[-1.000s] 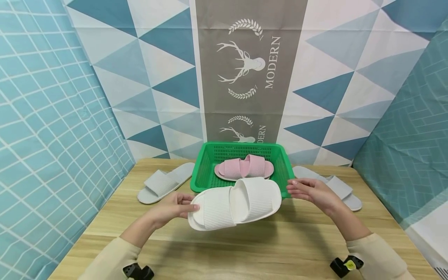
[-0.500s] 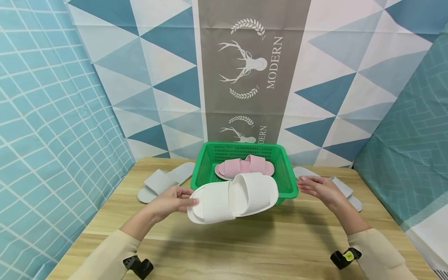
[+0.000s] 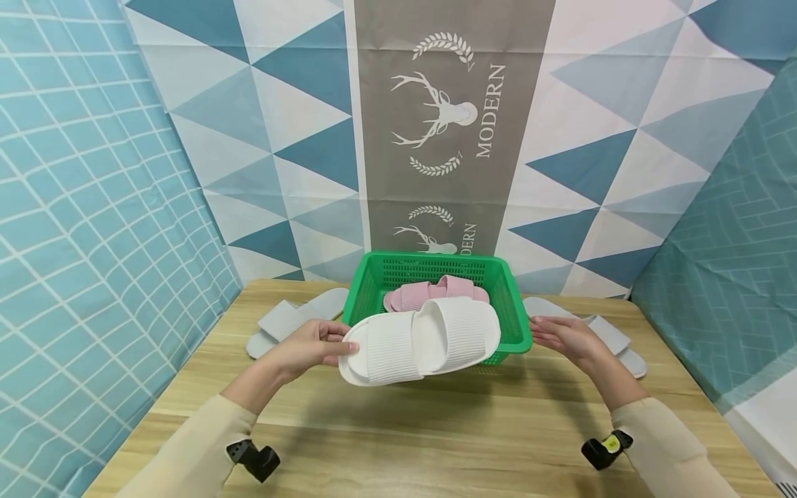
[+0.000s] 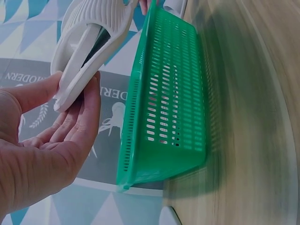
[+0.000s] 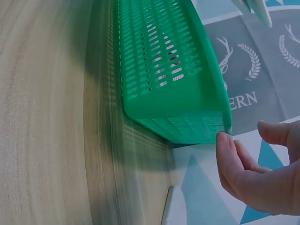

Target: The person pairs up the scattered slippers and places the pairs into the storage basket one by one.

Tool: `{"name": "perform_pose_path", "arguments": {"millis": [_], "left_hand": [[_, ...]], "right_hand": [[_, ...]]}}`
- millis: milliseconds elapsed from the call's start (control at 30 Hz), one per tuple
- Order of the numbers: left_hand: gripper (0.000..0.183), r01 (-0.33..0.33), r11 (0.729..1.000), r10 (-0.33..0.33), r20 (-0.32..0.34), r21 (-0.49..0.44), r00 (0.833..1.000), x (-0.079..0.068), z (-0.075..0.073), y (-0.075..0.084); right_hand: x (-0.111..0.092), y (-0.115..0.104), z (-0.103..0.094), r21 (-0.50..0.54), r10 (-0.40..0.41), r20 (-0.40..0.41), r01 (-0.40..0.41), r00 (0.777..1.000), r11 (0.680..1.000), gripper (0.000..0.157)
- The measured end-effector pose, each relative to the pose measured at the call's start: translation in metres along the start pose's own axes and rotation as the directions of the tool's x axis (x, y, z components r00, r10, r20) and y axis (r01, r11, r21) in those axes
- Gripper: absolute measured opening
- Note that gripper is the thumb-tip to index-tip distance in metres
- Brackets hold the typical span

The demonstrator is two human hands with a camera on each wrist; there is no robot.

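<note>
One table (image 3: 398, 443) bears one green basket (image 3: 507, 304). Held before it, aloft: two white slippers (image 3: 429, 342), pinched in my left hand (image 3: 308, 344). Two grey slippers (image 3: 280, 321) flank it; only the head view plainly shows two pink slippers (image 3: 414, 296) inside. My right hand (image 3: 568, 340), thumb apart, is at its rim.

Booth-like nook: printed cloths (image 3: 373, 138), wooden tabletop (image 3: 398, 443)

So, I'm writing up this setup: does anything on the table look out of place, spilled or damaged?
No spill or damage shows. Perhaps odd: the left grey ribbed slipper and the right grey ribbed slipper lie slanted opposite ways, on either side of the green perforated plastic basket, rather than paired.
</note>
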State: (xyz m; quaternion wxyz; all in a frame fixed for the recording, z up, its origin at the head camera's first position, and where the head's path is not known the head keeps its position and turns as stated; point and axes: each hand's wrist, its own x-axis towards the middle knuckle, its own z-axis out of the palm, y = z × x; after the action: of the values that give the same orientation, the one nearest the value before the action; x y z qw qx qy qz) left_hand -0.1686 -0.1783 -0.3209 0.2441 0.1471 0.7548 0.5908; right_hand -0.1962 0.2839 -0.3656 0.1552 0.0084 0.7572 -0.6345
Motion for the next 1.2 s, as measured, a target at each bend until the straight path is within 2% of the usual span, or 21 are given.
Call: {"name": "perform_pose_path", "arguments": {"millis": [333, 567, 633, 767, 800, 967, 1200], "left_hand": [[0.049, -0.005, 1.000, 0.005, 0.024, 0.003, 1.000, 0.008, -0.002, 0.006], [0.059, -0.007, 1.000, 0.008, 0.042, -0.024, 0.999, 0.011, -0.006, 0.011], [0.062, -0.011, 1.000, 0.012, 0.044, -0.023, 0.999, 0.013, -0.007, 0.012], [0.060, 0.010, 1.000, -0.009, 0.020, -0.028, 1.000, 0.016, -0.007, 0.014], [0.058, 0.013, 0.999, -0.012, 0.015, -0.030, 1.000, 0.017, -0.007, 0.014], [0.050, 0.020, 0.999, -0.020, 0.007, -0.039, 1.000, 0.021, -0.006, 0.016], [0.053, 0.028, 0.999, -0.028, 0.001, -0.036, 1.000, 0.022, -0.003, 0.021]], "right_hand": [[0.010, 0.000, -0.002, 0.067, 0.042, 0.037, -0.044, 0.998, 0.997, 0.067], [0.015, 0.003, -0.003, 0.141, 0.038, 0.074, -0.048, 0.997, 0.989, 0.066], [0.016, 0.003, -0.004, 0.179, 0.045, 0.074, -0.058, 0.996, 0.982, 0.056], [0.018, 0.004, -0.004, 0.236, 0.063, 0.079, -0.080, 0.995, 0.968, 0.016], [0.019, 0.005, -0.004, 0.244, 0.068, 0.080, -0.085, 0.994, 0.966, 0.012], [0.022, 0.010, -0.001, 0.236, 0.074, 0.104, -0.097, 0.992, 0.967, 0.017], [0.024, 0.011, 0.002, 0.245, 0.065, 0.113, -0.092, 0.991, 0.965, 0.023]]}}
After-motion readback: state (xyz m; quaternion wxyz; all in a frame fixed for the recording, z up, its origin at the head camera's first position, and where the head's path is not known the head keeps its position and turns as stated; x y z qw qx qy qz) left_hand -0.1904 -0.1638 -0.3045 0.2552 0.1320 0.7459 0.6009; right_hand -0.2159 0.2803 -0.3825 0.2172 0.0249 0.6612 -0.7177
